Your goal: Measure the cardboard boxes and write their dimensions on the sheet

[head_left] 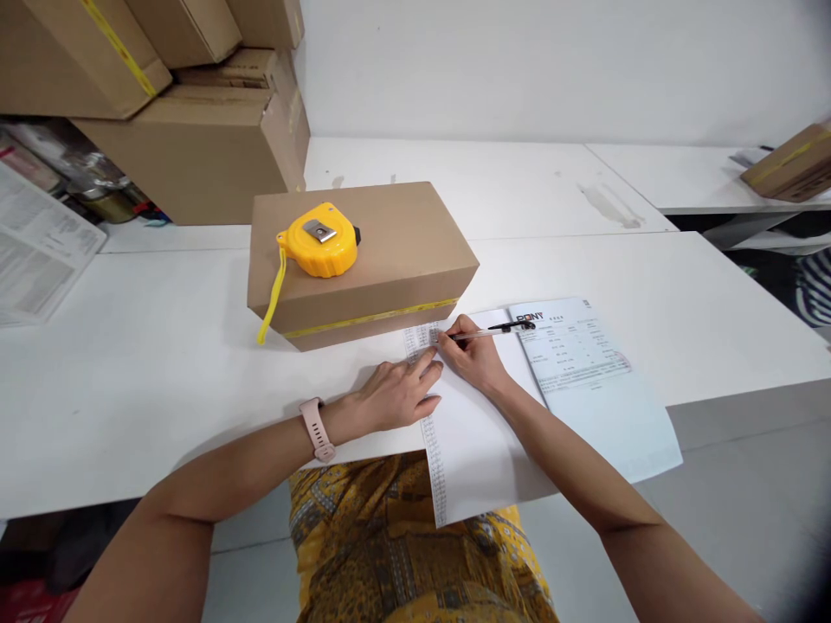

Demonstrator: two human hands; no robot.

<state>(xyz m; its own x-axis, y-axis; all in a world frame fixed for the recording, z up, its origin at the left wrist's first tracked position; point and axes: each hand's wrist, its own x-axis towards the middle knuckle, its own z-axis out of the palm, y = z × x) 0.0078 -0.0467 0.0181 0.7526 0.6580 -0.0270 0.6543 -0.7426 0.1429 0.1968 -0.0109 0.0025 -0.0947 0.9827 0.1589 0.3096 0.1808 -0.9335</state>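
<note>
- Yellow-and-grey patterned fabric clothing (402, 562) fills the bottom centre of the frame.
- Above it, an open white paper booklet (473, 459) lies right of centre, overhanging the edge of a white table (162, 346).
- Right hand (477, 356), centre: fingers pinched around a slim clear-and-black pen (490, 331) over the left page.
- Left hand (397, 396), left of it: fingers slightly spread on the page's edge, gripping nothing.
- Upper centre: a yellow plastic tape measure (325, 247) rests on a brown cardboard box (402, 234).
</note>
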